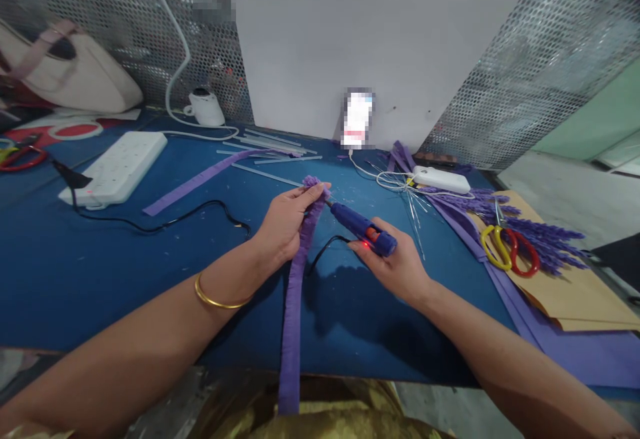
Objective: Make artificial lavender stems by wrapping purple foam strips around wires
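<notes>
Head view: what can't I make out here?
Screen of the phone, head view: blurred into blocks.
Grip of the blue glue gun, head view: behind the right hand.
Pinched part of the purple strip, head view: partly under the left hand.
Rest of the handbag, head view: past the left edge.

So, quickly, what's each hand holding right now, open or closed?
Left hand: closed, pinching the bunched end of the purple strip.
Right hand: closed, holding the blue glue gun.
</notes>
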{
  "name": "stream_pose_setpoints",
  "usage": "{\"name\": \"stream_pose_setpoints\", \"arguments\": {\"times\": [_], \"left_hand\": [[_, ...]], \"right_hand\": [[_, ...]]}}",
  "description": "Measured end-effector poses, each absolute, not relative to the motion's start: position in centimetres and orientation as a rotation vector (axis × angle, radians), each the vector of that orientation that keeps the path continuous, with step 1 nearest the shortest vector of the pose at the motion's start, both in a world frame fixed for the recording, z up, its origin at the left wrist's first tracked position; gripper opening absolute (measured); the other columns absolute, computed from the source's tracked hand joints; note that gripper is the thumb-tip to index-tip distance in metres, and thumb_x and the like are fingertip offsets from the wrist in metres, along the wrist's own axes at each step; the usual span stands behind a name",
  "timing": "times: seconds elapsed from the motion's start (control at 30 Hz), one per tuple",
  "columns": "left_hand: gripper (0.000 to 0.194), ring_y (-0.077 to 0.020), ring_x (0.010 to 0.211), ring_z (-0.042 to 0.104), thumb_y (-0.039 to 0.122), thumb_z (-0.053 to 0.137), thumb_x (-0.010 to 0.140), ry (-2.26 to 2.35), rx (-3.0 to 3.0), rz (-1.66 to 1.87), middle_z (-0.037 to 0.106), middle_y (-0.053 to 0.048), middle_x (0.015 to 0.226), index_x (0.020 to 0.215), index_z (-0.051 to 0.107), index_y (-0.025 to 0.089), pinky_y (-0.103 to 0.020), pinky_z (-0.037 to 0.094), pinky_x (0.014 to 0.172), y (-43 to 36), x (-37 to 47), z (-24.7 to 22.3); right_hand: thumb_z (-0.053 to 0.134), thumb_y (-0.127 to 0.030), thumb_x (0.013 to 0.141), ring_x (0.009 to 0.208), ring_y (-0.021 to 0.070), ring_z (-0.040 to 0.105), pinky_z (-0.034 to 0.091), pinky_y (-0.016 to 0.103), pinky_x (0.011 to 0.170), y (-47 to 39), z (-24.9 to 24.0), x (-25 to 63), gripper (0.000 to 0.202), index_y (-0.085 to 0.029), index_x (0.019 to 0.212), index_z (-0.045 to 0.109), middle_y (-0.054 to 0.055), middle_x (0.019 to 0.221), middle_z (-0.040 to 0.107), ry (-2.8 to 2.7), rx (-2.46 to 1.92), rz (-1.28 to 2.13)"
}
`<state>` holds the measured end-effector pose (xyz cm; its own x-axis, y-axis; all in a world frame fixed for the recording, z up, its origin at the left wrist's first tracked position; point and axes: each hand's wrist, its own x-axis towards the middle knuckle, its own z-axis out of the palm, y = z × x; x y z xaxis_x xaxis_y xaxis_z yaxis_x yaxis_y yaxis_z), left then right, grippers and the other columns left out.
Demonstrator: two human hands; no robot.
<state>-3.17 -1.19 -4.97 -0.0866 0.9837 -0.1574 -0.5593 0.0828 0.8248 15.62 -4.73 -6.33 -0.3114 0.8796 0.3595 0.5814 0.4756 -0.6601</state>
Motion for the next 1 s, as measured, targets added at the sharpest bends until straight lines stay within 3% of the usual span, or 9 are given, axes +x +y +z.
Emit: {"name": "stream_pose_setpoints", "arguments": {"times": [1.0], "left_hand": [[0.023,-0.0151,0.08,0.064,0.027,0.088,0.062,0.927,0.666,1.459,0.074,-0.005,0.083,0.078,0.078,0.014,-0.027,0.049,0.084,-1.17,-3.18,-5.04]], "right_hand": [[0.06,-0.046,0.088,0.054,0.0115,0.035,0.03,0.026,0.053,-5.13,-5.77,15.57,0.036,-0.023,0.07,0.039,-0.003,0.062,0.045,-2.106,-1.194,0.475]]}}
